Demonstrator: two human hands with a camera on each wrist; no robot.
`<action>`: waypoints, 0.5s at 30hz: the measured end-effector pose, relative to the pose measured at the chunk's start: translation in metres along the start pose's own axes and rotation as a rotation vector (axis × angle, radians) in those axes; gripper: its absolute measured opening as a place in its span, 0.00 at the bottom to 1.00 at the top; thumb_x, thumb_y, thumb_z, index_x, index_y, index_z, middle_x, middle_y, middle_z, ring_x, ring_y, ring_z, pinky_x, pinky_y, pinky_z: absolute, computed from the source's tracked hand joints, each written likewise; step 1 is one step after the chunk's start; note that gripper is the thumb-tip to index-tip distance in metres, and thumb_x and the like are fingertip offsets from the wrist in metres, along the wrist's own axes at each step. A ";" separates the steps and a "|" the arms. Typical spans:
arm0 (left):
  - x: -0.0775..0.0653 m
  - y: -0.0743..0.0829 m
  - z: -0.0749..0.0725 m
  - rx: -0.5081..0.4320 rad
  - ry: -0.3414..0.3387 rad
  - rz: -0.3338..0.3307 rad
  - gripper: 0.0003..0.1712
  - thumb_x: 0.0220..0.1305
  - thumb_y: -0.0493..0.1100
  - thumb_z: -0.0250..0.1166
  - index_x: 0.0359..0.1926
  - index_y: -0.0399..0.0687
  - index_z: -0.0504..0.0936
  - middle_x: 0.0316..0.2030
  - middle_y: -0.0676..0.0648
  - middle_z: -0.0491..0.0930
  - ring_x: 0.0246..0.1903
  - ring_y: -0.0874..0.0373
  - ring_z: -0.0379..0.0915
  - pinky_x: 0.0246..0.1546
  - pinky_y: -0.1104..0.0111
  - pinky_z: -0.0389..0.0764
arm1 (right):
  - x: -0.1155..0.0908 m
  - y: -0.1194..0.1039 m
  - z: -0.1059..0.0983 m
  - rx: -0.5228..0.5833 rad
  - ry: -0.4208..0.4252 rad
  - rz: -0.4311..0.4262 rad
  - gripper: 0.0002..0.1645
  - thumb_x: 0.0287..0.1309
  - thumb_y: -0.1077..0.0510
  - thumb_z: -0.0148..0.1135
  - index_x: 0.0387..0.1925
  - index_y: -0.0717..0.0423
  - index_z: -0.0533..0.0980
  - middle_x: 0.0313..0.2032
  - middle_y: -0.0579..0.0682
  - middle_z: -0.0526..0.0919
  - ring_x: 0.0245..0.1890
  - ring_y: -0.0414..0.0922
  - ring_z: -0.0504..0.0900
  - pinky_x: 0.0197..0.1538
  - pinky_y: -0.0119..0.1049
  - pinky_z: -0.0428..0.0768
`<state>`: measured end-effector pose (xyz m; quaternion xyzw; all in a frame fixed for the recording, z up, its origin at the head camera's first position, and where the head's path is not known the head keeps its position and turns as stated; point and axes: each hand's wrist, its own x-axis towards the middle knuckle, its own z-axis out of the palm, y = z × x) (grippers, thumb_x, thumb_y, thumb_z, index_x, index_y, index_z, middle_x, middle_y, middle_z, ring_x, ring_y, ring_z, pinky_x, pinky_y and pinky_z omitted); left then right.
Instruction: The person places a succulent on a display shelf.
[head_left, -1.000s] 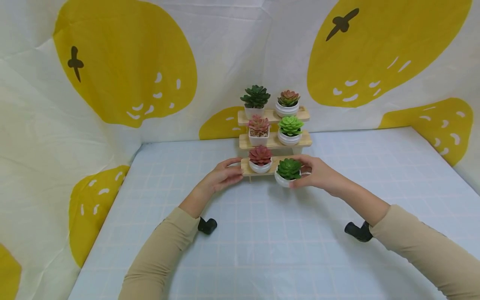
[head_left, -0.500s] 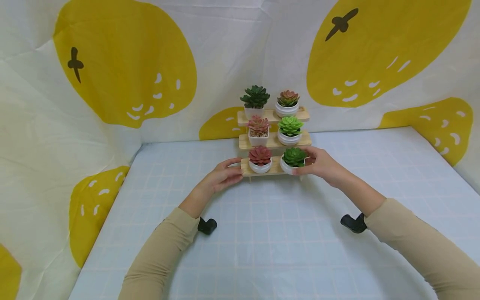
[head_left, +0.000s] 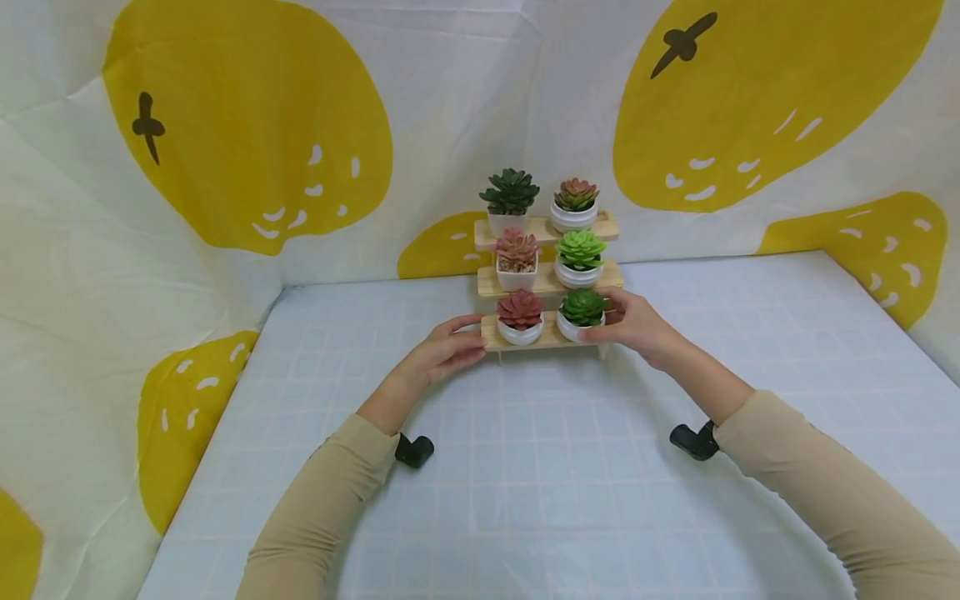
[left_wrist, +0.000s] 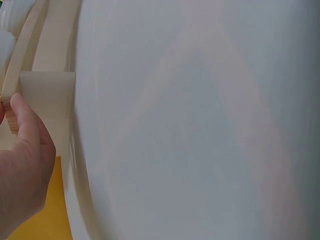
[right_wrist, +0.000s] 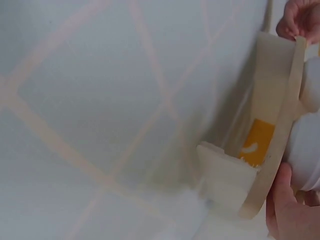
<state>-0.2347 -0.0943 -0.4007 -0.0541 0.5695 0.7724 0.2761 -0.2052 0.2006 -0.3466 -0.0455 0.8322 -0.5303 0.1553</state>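
A three-tier wooden plant stand (head_left: pixel 543 337) bears small potted succulents, two per tier. At the left end of its lowest shelf, my left hand (head_left: pixel 442 352) pinches the board, the thumb on its edge in the left wrist view. On the right half of that shelf is a dark green succulent (head_left: pixel 582 308) in a round white pot (right_wrist: pixel 305 150). My right hand (head_left: pixel 636 327) holds this pot from its right side, fingers behind and thumb in front. To its left sits a dark red succulent (head_left: pixel 519 310) in a similar pot.
On the middle tier stand a pink succulent (head_left: pixel 517 250) and a bright green one (head_left: pixel 581 250). The top tier has a dark green plant (head_left: pixel 509 193) and a reddish one (head_left: pixel 576 196). Behind hangs a fabric backdrop (head_left: pixel 465 100); a checked cloth (head_left: pixel 510 483) covers the table.
My right hand has brought the dark green succulent up from in front of the lowest shelf onto its right end, then shifted it slightly left. My left hand has stayed at the shelf.
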 end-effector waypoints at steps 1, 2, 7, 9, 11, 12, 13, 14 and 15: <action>0.000 0.000 0.000 0.002 0.000 0.002 0.32 0.62 0.24 0.52 0.67 0.38 0.58 0.42 0.43 0.73 0.28 0.61 0.75 0.30 0.75 0.81 | 0.000 0.000 0.000 0.001 0.002 0.000 0.43 0.52 0.58 0.68 0.66 0.60 0.58 0.54 0.60 0.68 0.50 0.52 0.69 0.48 0.37 0.72; 0.000 0.000 0.000 0.003 0.000 0.002 0.32 0.62 0.24 0.52 0.67 0.39 0.58 0.41 0.44 0.73 0.28 0.61 0.75 0.30 0.75 0.81 | 0.001 0.000 0.000 0.002 0.003 0.001 0.43 0.52 0.58 0.68 0.66 0.60 0.58 0.54 0.60 0.67 0.49 0.52 0.68 0.48 0.36 0.72; 0.000 0.001 0.000 0.008 -0.001 -0.001 0.32 0.63 0.24 0.52 0.67 0.39 0.58 0.45 0.42 0.72 0.28 0.61 0.75 0.30 0.75 0.81 | 0.001 0.002 0.000 0.006 0.007 0.016 0.46 0.52 0.57 0.68 0.68 0.60 0.54 0.55 0.61 0.66 0.52 0.53 0.67 0.51 0.40 0.72; -0.001 0.001 0.000 0.019 -0.001 -0.006 0.32 0.63 0.25 0.52 0.68 0.39 0.58 0.48 0.41 0.71 0.29 0.61 0.75 0.31 0.75 0.81 | 0.000 0.003 0.000 0.007 0.005 0.024 0.48 0.52 0.57 0.68 0.69 0.59 0.52 0.56 0.62 0.65 0.54 0.55 0.66 0.54 0.43 0.71; -0.002 0.001 0.000 0.049 0.000 -0.008 0.32 0.64 0.26 0.52 0.68 0.40 0.57 0.50 0.40 0.70 0.30 0.62 0.75 0.34 0.74 0.81 | -0.002 0.004 0.000 0.008 0.001 0.025 0.49 0.52 0.56 0.68 0.69 0.58 0.51 0.58 0.63 0.63 0.57 0.56 0.65 0.57 0.47 0.70; -0.003 0.000 -0.001 0.065 0.002 -0.009 0.32 0.64 0.26 0.53 0.68 0.40 0.58 0.51 0.40 0.69 0.31 0.62 0.76 0.36 0.73 0.81 | -0.003 0.004 -0.001 0.006 -0.003 0.022 0.49 0.52 0.56 0.68 0.70 0.58 0.51 0.58 0.63 0.63 0.57 0.56 0.64 0.58 0.48 0.69; -0.004 0.000 -0.002 0.085 0.002 -0.010 0.32 0.64 0.27 0.53 0.68 0.40 0.58 0.52 0.41 0.70 0.32 0.62 0.76 0.39 0.71 0.81 | -0.005 0.005 -0.002 0.006 -0.007 0.015 0.49 0.52 0.56 0.68 0.70 0.57 0.51 0.58 0.64 0.62 0.58 0.57 0.64 0.58 0.48 0.69; -0.005 0.000 -0.004 0.105 0.002 -0.010 0.31 0.65 0.28 0.54 0.68 0.41 0.58 0.52 0.40 0.70 0.33 0.62 0.76 0.43 0.69 0.80 | -0.006 0.006 -0.003 -0.001 -0.013 -0.001 0.48 0.53 0.56 0.68 0.70 0.57 0.52 0.58 0.64 0.63 0.58 0.57 0.64 0.58 0.49 0.69; -0.006 0.000 -0.006 0.127 0.001 -0.008 0.31 0.65 0.29 0.54 0.68 0.41 0.59 0.53 0.39 0.71 0.35 0.61 0.76 0.46 0.67 0.79 | -0.008 0.006 -0.005 -0.010 -0.021 -0.018 0.47 0.53 0.56 0.67 0.69 0.57 0.53 0.57 0.64 0.64 0.58 0.57 0.65 0.58 0.49 0.69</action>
